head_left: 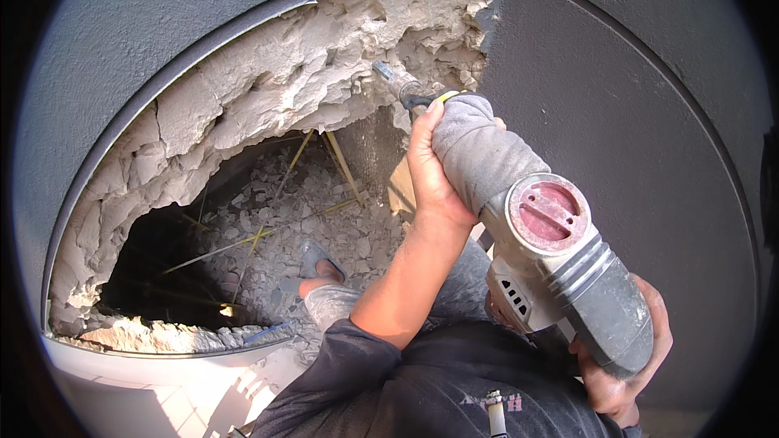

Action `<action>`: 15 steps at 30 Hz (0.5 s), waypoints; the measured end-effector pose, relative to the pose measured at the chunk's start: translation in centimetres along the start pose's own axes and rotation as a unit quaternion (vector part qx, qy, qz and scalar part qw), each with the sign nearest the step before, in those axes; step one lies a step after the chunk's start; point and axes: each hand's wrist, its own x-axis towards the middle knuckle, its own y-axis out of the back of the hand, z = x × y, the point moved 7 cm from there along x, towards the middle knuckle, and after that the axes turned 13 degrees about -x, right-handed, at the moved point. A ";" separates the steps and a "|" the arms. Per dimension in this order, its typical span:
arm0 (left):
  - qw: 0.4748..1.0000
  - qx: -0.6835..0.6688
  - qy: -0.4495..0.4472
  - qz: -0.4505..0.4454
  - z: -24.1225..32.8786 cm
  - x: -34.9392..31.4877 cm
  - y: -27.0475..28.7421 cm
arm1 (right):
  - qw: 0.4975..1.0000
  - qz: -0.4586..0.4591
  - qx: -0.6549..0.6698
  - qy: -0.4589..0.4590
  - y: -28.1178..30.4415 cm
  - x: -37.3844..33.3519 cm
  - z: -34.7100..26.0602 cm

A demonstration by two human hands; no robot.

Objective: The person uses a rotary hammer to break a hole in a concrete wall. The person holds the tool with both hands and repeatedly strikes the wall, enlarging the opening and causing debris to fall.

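Now, plenty is tucked out of sight: the drill (596,300) hides most of the right hand (621,389), the right forearm barely shows, and the near edge cuts off the dark shirt (357,373). Deep shadow swallows the left part of the hole (154,264), and whether the tip of the bit (384,70) touches the broken wall (284,65) at the far side, I cannot tell. Counting up: two hands, one drill, one bit, one red cap (549,211) on the drill's upper side, one grey cloth (479,142) wrapped round its front part, at least four thin yellowish strips (345,166) in the hole, and one foot in a grey slipper (311,258) plain to see beside rubble (276,195) too plentiful to count. Over to the fingers: the left hand (438,186) grasps the cloth-covered front, thumb along its left side, the other fingers mostly behind it, curled around. At the near end, the right hand bends around the drill's rear, its grip largely covered, so how tightly it closes I cannot tell. The drill itself slants from near right to far left, between the hole and the smooth dark wall (617,130) on the right.
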 end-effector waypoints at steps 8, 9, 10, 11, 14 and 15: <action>0.999 0.022 -0.032 -0.028 0.4 0.6 -1.7 | 0.992 -0.060 0.079 0.081 -0.3 0.3 -1.5; 0.999 0.020 -0.043 -0.013 -0.4 0.0 -2.2 | 0.990 -0.059 0.054 0.117 0.6 0.7 -1.4; 0.998 0.017 -0.051 0.011 -1.3 -0.3 -2.2 | 0.987 -0.055 0.031 0.151 1.5 1.1 -1.0; 1.000 -0.013 -0.014 0.017 -2.0 1.2 -3.0 | 0.987 -0.046 0.037 0.150 2.3 2.4 -0.7; 0.999 0.014 -0.036 -0.005 -2.9 2.0 -2.1 | 0.986 -0.052 0.072 0.143 2.8 4.1 1.3; 0.998 0.018 -0.048 0.037 -4.0 2.0 -1.4 | 0.986 -0.055 0.076 0.137 3.2 4.3 2.2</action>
